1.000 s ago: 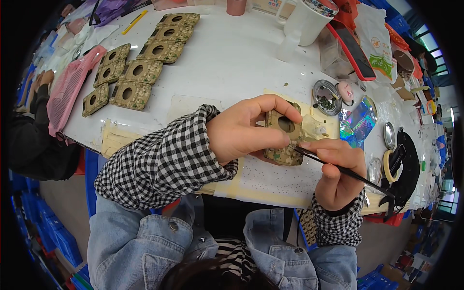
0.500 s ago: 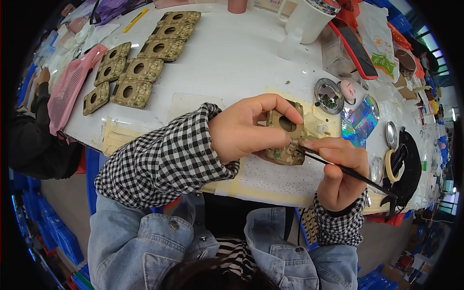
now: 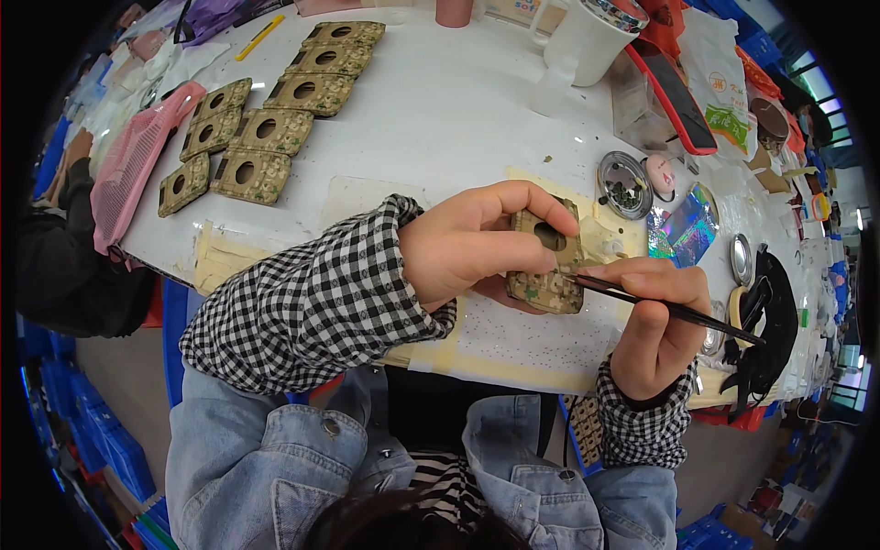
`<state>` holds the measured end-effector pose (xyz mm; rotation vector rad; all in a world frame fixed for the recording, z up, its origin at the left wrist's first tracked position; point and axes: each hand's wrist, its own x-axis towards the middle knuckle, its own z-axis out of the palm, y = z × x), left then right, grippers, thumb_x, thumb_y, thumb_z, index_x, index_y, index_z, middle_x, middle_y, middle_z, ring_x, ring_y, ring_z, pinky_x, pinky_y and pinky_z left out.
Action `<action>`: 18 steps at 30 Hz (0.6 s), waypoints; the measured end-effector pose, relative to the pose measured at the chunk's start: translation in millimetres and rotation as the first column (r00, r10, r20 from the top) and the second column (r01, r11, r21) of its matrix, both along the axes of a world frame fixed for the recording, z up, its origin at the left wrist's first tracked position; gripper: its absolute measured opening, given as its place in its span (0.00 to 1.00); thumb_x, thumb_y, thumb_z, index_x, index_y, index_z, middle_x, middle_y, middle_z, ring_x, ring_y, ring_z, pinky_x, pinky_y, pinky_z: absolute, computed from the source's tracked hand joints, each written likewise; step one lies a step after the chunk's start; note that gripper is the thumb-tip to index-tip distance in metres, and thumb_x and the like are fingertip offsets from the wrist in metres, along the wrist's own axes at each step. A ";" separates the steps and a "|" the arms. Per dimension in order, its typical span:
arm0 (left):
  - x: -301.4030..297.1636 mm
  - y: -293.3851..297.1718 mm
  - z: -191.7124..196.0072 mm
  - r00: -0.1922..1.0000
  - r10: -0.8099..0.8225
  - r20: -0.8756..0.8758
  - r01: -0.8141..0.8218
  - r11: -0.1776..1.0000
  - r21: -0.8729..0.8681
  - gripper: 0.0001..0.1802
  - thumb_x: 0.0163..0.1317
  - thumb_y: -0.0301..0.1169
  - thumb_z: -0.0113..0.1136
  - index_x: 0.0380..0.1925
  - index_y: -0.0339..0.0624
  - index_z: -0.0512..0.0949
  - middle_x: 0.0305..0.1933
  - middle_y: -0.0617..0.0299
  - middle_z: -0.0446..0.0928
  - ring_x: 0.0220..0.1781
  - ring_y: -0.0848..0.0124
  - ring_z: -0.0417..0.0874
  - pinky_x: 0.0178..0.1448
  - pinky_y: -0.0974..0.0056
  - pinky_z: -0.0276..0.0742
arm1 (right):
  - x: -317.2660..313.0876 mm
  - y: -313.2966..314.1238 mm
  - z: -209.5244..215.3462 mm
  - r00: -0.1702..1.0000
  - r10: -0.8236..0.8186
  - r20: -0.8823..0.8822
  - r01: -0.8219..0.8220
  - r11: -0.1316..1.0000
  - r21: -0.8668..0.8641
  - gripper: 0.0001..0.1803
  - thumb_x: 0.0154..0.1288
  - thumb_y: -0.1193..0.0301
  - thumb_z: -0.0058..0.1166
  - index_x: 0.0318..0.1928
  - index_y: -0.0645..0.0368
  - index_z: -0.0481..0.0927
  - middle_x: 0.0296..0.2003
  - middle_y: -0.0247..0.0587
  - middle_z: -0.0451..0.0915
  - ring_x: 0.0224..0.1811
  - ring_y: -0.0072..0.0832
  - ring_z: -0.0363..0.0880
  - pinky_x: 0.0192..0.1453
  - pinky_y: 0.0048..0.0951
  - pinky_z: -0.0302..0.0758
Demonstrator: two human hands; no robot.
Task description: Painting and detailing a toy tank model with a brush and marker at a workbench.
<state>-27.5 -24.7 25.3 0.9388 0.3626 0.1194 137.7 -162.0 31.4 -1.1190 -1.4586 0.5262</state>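
Observation:
My left hand (image 3: pixel 472 246) grips a camouflage-painted model tank hull (image 3: pixel 547 293) with a round hole in its top. Its thumb lies across the upper face, the index finger curls over the far end, and the other fingers are mostly hidden beneath. In my right hand (image 3: pixel 653 316) is a pair of black tweezers (image 3: pixel 692 315), pinched between thumb and fingers. The tips meet the hull's top near my left thumb; whether they hold anything is too small to tell. Right of the hull, a round metal dish (image 3: pixel 601 176) contains small dark green bits.
Several matching camouflage hulls (image 3: pixel 272 131) lie in rows at the left. A pink mesh basket (image 3: pixel 137 170) stands beside a co-worker's dark sleeve (image 3: pixel 64 247). A white mug (image 3: pixel 587 46), red-cased phone (image 3: pixel 674 101), iridescent pouch (image 3: pixel 689 227) and black cloth (image 3: pixel 777 321) occupy the right side.
The hull and both hands have shifted slightly right. The tweezers lie at a flatter angle, their rear end higher and farther right, with the tips still at the hull.

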 end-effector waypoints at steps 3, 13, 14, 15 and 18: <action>0.1 0.1 -0.8 1.000 -0.006 -0.006 0.006 1.000 0.006 0.18 0.61 0.27 0.50 0.53 0.39 0.67 0.51 0.59 0.72 0.49 0.72 0.77 0.51 0.65 0.78 | 0.9 -0.4 0.0 1.000 0.000 0.030 0.000 1.000 -0.001 0.10 0.69 0.69 0.49 0.42 0.65 0.70 0.38 0.55 0.79 0.42 0.35 0.80 0.47 0.30 0.75; -0.2 1.3 0.3 1.000 -0.013 0.012 0.014 0.999 -0.030 0.20 0.61 0.33 0.50 0.53 0.41 0.67 0.50 0.59 0.72 0.49 0.72 0.78 0.50 0.62 0.79 | 0.1 2.2 -1.8 0.999 -0.015 0.041 0.013 0.999 0.049 0.10 0.67 0.69 0.52 0.40 0.65 0.73 0.37 0.55 0.81 0.40 0.35 0.81 0.45 0.29 0.75; -0.3 1.1 0.6 1.000 -0.011 0.010 0.011 0.999 -0.033 0.20 0.61 0.33 0.50 0.53 0.41 0.67 0.50 0.59 0.72 0.49 0.72 0.78 0.50 0.62 0.79 | 0.2 2.5 -1.6 0.999 -0.014 0.042 0.012 0.999 0.051 0.10 0.67 0.69 0.52 0.40 0.65 0.73 0.37 0.55 0.81 0.40 0.35 0.81 0.44 0.29 0.75; -0.2 0.6 1.0 1.000 -0.005 0.010 0.005 1.000 -0.030 0.20 0.61 0.33 0.50 0.53 0.41 0.67 0.50 0.58 0.72 0.49 0.72 0.78 0.51 0.62 0.79 | 0.2 2.9 -1.5 0.999 -0.013 0.043 0.010 0.999 0.053 0.10 0.67 0.69 0.52 0.40 0.65 0.73 0.36 0.54 0.81 0.40 0.35 0.81 0.44 0.29 0.75; 0.2 -0.2 0.7 1.000 0.008 0.010 -0.007 1.000 -0.026 0.20 0.61 0.34 0.50 0.53 0.41 0.67 0.50 0.58 0.73 0.50 0.72 0.78 0.51 0.62 0.79 | -0.2 2.9 -1.4 0.999 -0.016 0.052 0.013 0.999 0.049 0.10 0.66 0.69 0.52 0.40 0.65 0.73 0.37 0.54 0.81 0.39 0.35 0.81 0.44 0.29 0.75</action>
